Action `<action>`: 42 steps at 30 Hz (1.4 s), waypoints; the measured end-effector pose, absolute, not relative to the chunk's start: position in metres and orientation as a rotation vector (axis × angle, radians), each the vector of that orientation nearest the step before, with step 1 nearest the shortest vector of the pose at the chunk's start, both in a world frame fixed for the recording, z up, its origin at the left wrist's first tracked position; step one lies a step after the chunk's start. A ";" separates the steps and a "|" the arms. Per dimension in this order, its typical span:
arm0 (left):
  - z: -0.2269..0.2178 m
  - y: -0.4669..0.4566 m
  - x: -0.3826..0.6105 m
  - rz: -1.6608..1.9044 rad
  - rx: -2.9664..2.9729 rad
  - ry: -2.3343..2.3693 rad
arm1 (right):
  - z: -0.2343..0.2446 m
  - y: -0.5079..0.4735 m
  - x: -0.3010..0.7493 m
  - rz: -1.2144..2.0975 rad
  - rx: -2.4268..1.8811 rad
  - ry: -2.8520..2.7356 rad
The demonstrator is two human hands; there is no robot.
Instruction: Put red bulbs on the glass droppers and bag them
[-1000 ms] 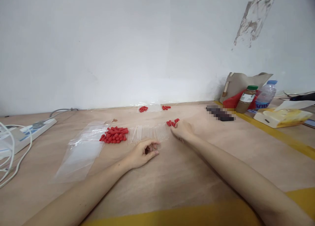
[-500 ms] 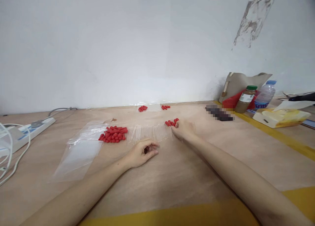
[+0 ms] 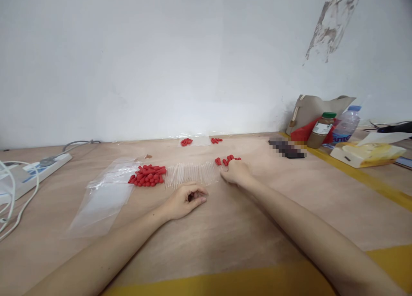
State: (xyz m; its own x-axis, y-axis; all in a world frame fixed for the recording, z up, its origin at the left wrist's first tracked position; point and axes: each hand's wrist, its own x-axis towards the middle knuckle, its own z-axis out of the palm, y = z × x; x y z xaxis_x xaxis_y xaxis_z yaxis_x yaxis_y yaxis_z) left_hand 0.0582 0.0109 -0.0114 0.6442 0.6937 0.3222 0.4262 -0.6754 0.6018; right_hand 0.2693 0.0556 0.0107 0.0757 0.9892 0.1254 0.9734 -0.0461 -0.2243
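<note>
Both forearms stretch across the surface [image 3: 225, 231].
Left hand [image 3: 184, 202] rests loosely curled before the clear tubes [image 3: 189, 174]; right hand [image 3: 234, 172] curls at their end by red caps [image 3: 228, 159]. What the fingers [image 3: 201, 197] hold: cannot tell.

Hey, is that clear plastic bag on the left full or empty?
Empty, it seems: the clear plastic bag lies flat with the table showing through, and the red caps sit outside it, beside its far corner.

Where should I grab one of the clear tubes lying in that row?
Probably by its near end, coming from your side. The clear tubes lie flat, packed side by side and pointing away from you, so neighbours block their flanks and only the ends look free.
</note>
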 end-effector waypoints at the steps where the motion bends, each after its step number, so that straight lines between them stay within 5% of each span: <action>1: -0.012 0.011 0.058 0.745 2.385 0.875 | 0.010 0.056 0.270 0.118 -2.109 -1.971; 27: -0.012 0.008 0.061 0.712 2.420 0.906 | -0.002 0.061 0.252 -0.107 -1.990 -2.109; 35: 0.040 0.047 0.012 0.786 2.750 1.414 | 0.011 0.055 0.258 -0.079 -1.950 -2.062; 42: 0.054 0.082 -0.050 0.592 2.620 1.779 | 0.009 0.038 0.283 0.320 -1.465 -2.012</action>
